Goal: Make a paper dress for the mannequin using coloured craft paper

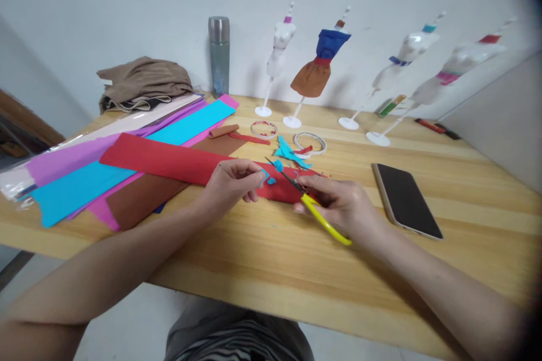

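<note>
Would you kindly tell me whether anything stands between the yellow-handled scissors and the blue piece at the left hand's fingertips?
Nothing visible blocks the yellow-handled scissors in the right hand from the blue piece in the left hand. Another blue scrap shows at the blades, beside that gap.

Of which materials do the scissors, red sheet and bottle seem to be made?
The scissors have smooth yellow handles, probably plastic; their thin, dark blades look like metal. The red sheet is matte and flat, perhaps paper or felt; too blurred to decide. The bottle has a shiny, silvery cap, likely steel; its duller grey body may be coated metal.
</note>
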The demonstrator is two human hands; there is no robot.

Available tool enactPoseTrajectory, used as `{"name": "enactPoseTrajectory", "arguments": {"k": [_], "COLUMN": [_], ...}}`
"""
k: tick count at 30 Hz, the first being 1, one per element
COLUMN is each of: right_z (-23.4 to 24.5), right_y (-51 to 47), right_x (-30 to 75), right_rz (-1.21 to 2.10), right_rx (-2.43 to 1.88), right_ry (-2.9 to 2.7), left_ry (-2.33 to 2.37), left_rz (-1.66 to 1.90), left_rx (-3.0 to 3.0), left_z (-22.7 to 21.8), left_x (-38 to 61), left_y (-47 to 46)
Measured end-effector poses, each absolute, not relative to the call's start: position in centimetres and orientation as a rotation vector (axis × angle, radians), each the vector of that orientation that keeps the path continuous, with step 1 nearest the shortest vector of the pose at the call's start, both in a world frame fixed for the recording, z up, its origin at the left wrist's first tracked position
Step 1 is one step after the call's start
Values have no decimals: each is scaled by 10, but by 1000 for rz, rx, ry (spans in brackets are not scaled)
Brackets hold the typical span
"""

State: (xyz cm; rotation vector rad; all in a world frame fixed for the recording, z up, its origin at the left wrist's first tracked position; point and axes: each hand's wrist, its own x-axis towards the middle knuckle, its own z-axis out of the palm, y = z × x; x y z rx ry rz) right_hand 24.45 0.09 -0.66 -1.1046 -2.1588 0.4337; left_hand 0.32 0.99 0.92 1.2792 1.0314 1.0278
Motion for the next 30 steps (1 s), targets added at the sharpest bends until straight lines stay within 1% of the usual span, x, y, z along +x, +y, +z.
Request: {"name": "enactPoseTrajectory", "arguments": {"k": [5, 7, 10, 14, 18, 23, 27, 30], "right_z": [6, 10, 8, -5, -10, 3, 18, 22], "right_y": [0, -5, -17, -27, -27, -25, -27, -30], "right_x": [245, 242, 237, 230, 227, 225, 224, 224], "right_rz": [386, 398, 451, 326, 237, 85, -8, -104], "right_rx": [-1360, -1312, -1092, -1062, -1182, -1403, -1463, -1522], "right_ry": [-2218, -2337, -2546, -2672, -2583, -2639, -2837, -2880], "left_ry": [1012, 987, 950, 852, 770, 762, 762, 762], "left_rz": [1247, 1338, 1410, 1374, 1317, 1321, 1315, 1305], "left_rx": [1192, 1162, 1149, 1143, 1131, 1145, 1145, 1158], "left_z": [9, 9, 10, 8, 5, 3, 3, 3], "left_x": [-2, -3, -4, -1, 2, 1, 1, 1], "left_y": [18, 21, 21, 18, 15, 15, 15, 14]}}
